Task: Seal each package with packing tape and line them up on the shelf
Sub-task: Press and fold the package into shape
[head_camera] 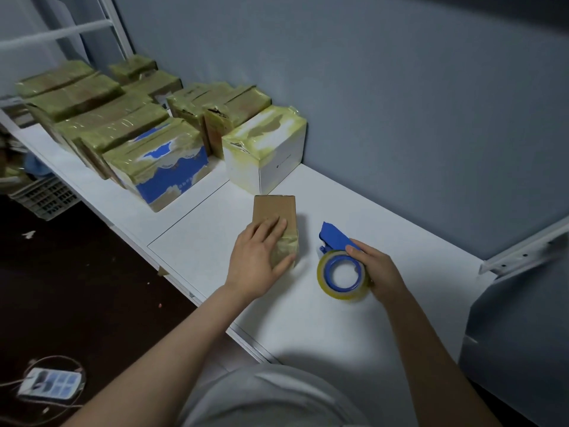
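Head view of a packing station. The left hand [258, 257] lies flat on a small, oblong brown cardboard box [274, 209], with straight fingers spread across its top and the thumb along its near end. The box rests on the white shelf board [385, 211] directly under that hand. Its near half is wrapped in glossy, yellowish clear tape that wrinkles at the corner, and its far half is bare cardboard with an uneven far edge. Just to the right of the box, and apart from it, the right hand [377, 272] grips a blue plastic tape dispenser [335, 238]. Its fingers curl round the roll of clear yellowish packing tape [323, 272], which touches the shelf. Beyond the left hand stands a white carton with tape over its top [271, 158]. Farther to the left is a blue-and-white carton [172, 171], followed by a close row of brown packages fully wrapped in yellowish tape [101, 124]. All of these stand on the same shelf, against the grey-blue wall [400, 87]. Below the left forearm, a white power strip [49, 382] lies on the dark floor.
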